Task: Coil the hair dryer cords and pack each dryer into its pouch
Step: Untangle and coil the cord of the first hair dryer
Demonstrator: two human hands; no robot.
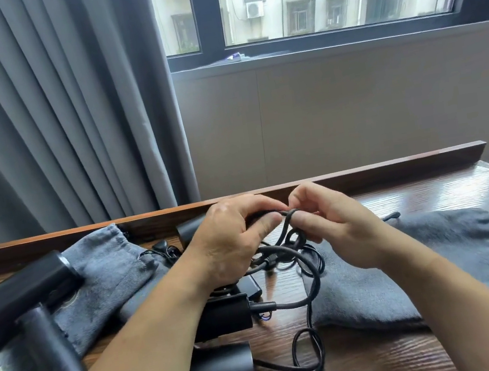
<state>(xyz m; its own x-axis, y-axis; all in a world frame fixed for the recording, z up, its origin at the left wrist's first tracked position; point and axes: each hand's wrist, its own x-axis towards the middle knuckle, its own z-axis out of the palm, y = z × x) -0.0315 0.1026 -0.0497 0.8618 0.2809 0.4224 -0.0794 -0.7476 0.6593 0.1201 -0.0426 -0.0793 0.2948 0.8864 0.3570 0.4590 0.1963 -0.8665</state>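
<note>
My left hand [233, 240] grips a bundle of black cord above the desk's middle. My right hand [336, 222] pinches a loop of the same cord [290, 229] right beside it. The rest of the cord [310, 295] trails loose over the wood toward me and ends in a small loop. One black hair dryer [25, 313] lies on a grey pouch [109, 283] at the left. A second black dryer [221, 317] lies under my left forearm, partly hidden. Another grey pouch [421, 267] lies flat at the right.
The wooden desk [387, 360] has a raised back rail [361, 173] against the wall. A grey curtain [54, 117] hangs at the back left and a window is above. A black cylinder [191, 229] sits by the rail behind my left hand.
</note>
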